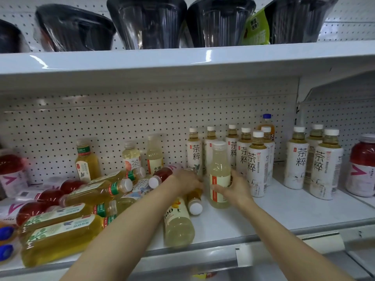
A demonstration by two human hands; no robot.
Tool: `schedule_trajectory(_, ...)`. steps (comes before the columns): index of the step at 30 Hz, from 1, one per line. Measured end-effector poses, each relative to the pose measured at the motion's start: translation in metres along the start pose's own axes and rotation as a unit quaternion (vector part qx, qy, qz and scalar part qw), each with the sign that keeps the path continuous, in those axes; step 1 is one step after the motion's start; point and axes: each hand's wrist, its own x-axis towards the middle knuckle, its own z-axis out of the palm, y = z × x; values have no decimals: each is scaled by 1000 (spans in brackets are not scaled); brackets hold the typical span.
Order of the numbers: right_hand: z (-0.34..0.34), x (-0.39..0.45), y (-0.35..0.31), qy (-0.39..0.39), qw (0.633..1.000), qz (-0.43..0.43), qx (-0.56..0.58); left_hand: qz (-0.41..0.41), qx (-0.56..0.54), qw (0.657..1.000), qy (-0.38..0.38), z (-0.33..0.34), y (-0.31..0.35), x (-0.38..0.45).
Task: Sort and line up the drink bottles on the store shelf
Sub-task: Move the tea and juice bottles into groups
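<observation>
- Right hand (236,188) wraps the lower body of an upright pale bottle (219,175), thumb across the label, fingers curled behind; the bottle stands on the shelf (284,207), its base level with the heel of the hand.
- Left hand (187,182) reaches in just beside that grip, fingers bent down over a small fallen bottle (194,199) with a white cap; whether it actually grips it cannot be told.
- Behind and beyond the held bottle stands a row of white-labelled tea bottles (256,165), almost touching it.
- To the near left of the grip lies another pale bottle on its side (178,224); farther left, a heap of fallen amber bottles (67,230) and red ones (162,175).
- Judgement: the step is to stand like drinks together. Keep the hold low and the bottle vertical, slide rather than lift, label forward, and clear the fallen bottle first so the row behind is not knocked.
</observation>
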Motion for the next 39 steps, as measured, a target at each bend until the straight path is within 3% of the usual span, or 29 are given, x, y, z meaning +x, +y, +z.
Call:
schedule_trajectory(4,3,0,4,15,1000,7,4,-10,-179,979,93,5,-14,-10)
schedule_trajectory(10,7,1,6,31,999,17,-9,-144,-437,857,231,1,-33,-18)
schedule_trajectory(16,15,5,6,52,998,-5,-28,-211,-542,785,212,6,-42,-16)
schedule_trajectory(21,20,8,3,32,999,-19,-12,-212,-539,802,149,4,-49,-18)
schedule_trajectory(25,19,9,4,26,999,-21,-15,-205,-581,773,148,3,-48,-22)
schedule_trajectory(29,17,10,6,34,999,-19,-14,-179,-589,778,129,4,-44,-27)
schedule_trajectory(39,-22,1,19,107,991,18,-76,-171,-624,744,169,-16,-4,-23)
